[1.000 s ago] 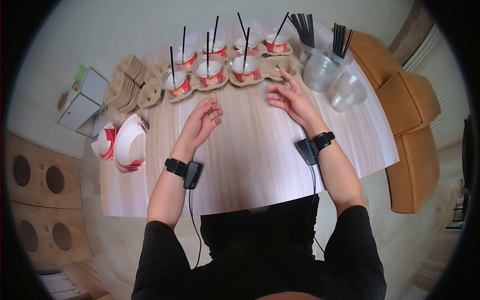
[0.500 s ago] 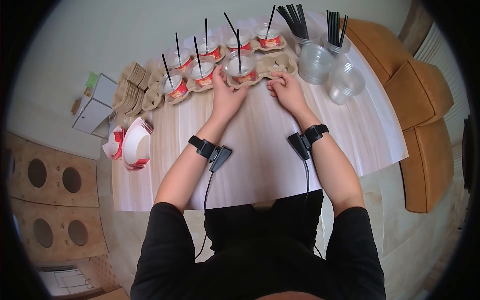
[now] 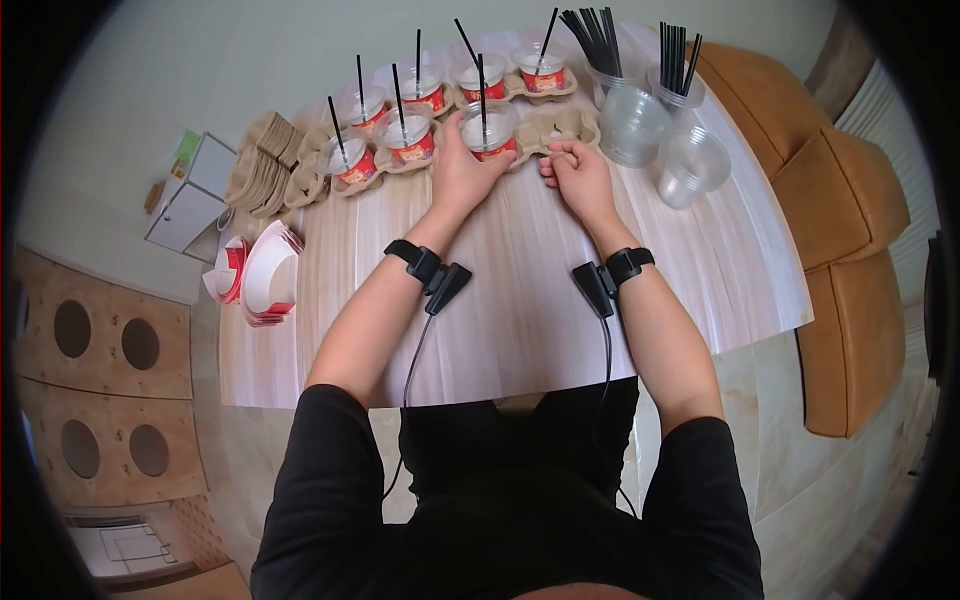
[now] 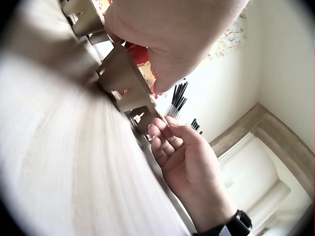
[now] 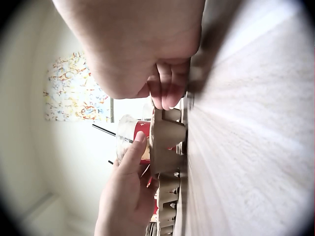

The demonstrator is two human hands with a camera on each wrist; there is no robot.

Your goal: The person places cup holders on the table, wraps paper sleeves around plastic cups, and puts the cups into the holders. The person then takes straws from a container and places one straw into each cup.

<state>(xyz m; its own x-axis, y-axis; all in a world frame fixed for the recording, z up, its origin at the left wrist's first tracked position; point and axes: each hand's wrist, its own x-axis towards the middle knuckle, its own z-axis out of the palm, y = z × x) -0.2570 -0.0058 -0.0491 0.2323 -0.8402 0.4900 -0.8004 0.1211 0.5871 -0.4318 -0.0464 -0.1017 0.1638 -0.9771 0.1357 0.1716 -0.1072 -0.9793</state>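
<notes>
My left hand (image 3: 465, 178) holds a clear plastic cup (image 3: 491, 122) with a red band and a black straw, its thumb on the red band (image 5: 141, 129) in the right wrist view. This cup sits in one pocket of a brown pulp cup carrier (image 3: 545, 130); the pocket to its right has no cup. At the carrier's near right edge, my right hand (image 3: 582, 185) has its fingers curled and pinches the rim. In the left wrist view the right fingertips (image 4: 156, 129) meet the carrier's end. Left of it, another filled cup (image 3: 408, 138) stands in a neighbouring carrier.
More cups with straws stand in carriers in a back row. Stacked carriers (image 3: 262, 165) and paper bowls (image 3: 270, 275) are at the left. At the right are clear cups (image 3: 632, 125), black straws (image 3: 680, 62) in a cup, and a brown sofa (image 3: 850, 210) beyond the table edge.
Both hands have moved forward to the front right carrier. The left hand has come right and taken hold of the cup; the right fingers have curled onto the carrier's edge.
</notes>
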